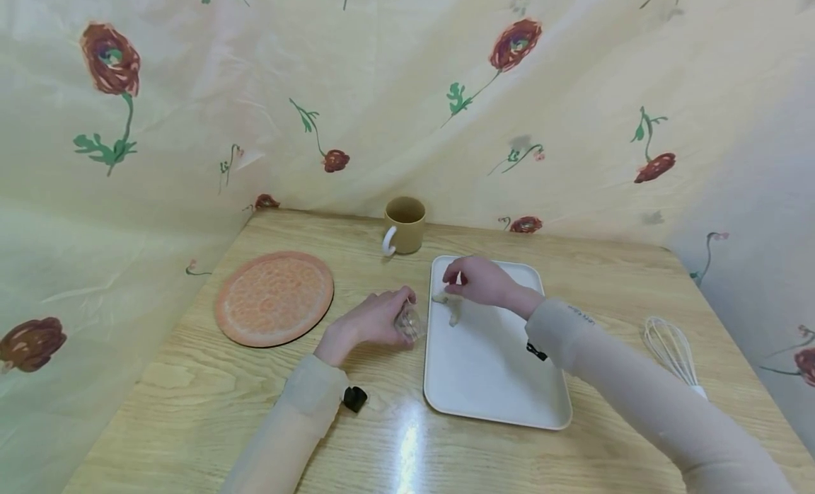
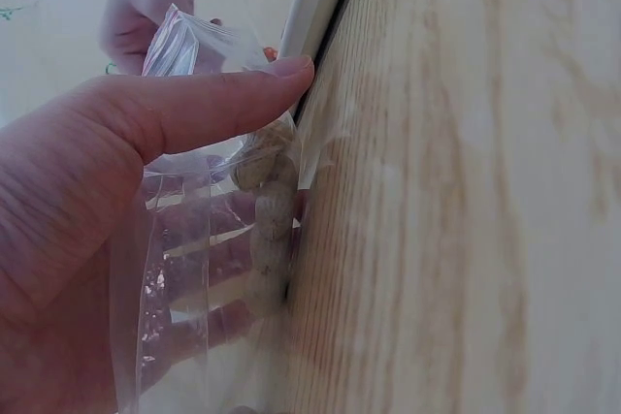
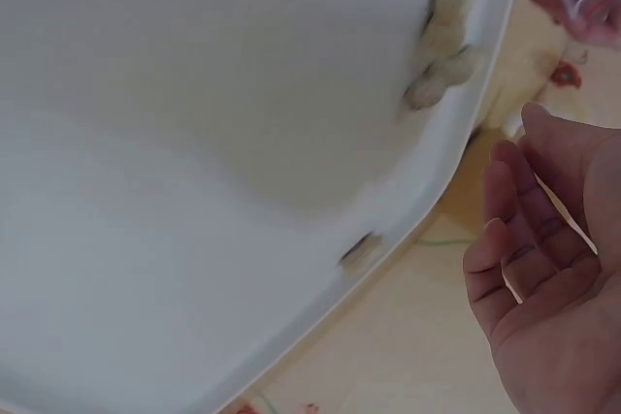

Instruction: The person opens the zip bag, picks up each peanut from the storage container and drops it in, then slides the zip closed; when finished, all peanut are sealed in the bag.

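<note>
In the head view my left hand (image 1: 374, 318) holds a clear plastic bag (image 1: 410, 323) just left of a white tray (image 1: 499, 374). The left wrist view shows peanuts in their shells (image 2: 275, 210) inside this bag, the thumb across its front and the fingers behind. Above the tray's far left part is my right hand (image 1: 485, 282). Its fingers are loosely bent in the right wrist view, with nothing visible between them. Unshelled peanuts (image 3: 446, 18) lie on the tray close to its rim. A small brownish piece (image 3: 361, 252), too blurred to identify, lies farther along that rim.
Behind the tray stands a tan mug (image 1: 412, 236) with a white handle. A round orange-patterned mat (image 1: 274, 299) lies at the left. To the right is a whisk (image 1: 671, 345). A flowered cloth (image 1: 395, 90) hangs along the table's back edge.
</note>
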`<state>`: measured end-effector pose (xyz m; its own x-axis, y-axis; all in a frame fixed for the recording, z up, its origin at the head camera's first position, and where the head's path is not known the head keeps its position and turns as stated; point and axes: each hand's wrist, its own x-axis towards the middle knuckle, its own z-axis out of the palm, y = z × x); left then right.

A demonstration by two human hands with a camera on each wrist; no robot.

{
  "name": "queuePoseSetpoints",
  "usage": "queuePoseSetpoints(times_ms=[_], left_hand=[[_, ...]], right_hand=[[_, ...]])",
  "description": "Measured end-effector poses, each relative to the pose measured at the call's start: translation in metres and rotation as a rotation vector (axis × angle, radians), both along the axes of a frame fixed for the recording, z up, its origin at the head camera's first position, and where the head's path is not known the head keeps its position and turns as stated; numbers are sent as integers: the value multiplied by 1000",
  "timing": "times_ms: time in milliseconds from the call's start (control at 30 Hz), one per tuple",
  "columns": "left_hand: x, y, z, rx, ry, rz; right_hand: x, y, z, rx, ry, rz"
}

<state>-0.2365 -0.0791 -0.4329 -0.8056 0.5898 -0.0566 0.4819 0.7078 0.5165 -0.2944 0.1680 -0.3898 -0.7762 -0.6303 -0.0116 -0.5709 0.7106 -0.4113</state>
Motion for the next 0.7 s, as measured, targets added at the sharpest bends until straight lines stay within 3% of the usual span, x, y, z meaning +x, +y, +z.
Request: queuePoseSetpoints(times_ms=[200,433,700], left_hand=[[-1,0,-2,-3,5,-1],[2,-1,-2,-9,7,-1],[2,-1,-2,-4,10,-10]], right_hand=[[-12,14,-5,15,-57,-82],[-19,24,-14,16,-27,-114],[-15,29,-23,-40,-105,-38]])
